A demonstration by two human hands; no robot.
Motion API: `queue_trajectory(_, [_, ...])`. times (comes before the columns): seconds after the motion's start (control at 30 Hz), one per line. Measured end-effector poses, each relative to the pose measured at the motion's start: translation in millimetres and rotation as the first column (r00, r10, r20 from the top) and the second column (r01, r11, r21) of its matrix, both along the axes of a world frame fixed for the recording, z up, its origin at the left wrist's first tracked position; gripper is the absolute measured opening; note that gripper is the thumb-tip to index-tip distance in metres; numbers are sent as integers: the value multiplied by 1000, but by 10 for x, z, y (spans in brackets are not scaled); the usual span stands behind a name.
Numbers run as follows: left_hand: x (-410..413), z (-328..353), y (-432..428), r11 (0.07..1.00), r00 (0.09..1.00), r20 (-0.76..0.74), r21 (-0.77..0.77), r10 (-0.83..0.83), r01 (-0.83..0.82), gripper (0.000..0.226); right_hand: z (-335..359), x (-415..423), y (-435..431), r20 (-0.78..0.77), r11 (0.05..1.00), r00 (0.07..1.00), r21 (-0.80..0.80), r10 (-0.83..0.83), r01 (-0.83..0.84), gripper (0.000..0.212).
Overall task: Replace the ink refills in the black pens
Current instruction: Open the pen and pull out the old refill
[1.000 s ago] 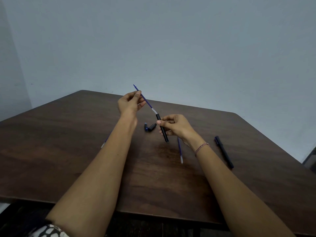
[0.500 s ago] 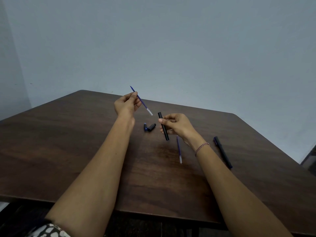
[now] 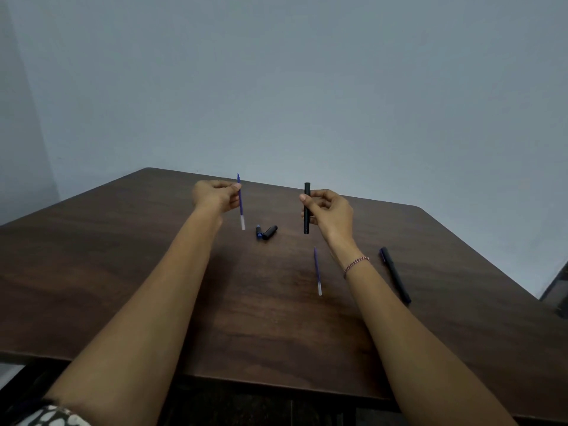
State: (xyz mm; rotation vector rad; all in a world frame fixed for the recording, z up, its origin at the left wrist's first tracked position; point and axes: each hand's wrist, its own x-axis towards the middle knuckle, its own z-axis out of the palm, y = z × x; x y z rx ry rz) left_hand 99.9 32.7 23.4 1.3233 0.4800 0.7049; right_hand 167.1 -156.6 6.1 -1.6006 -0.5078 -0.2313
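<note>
Our left hand (image 3: 215,196) pinches a blue refill (image 3: 240,207) upright, white end down. Our right hand (image 3: 330,212) grips the black barrel (image 3: 306,224) upright, well apart at 3 o'clock. On the table (image 3: 123,272), two cap pieces (image 3: 266,232) lie between them, a second refill (image 3: 317,272) at the barrel's 6 o'clock, a whole pen (image 3: 396,275) at 4 o'clock. Any lettering is too small to read.

no legible text anywhere
</note>
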Motion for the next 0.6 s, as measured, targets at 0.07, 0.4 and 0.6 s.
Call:
queue_trajectory(0.07, [-77,32,128,995,995,-95,98,32,-22,20,15,-8,12,12,1000,1000,6,-4,4,26])
queue_trajectory(0.4, [-435,30,577,814,830,-481,577,283,58,11,67,-56,-4,17,999,1000,36,3,-4,25])
queue_trajectory(0.6, [-536,-56,479,764,767,-557,630,318,140,14,80,-70,-34,7,999,1000,43,12,-12,21])
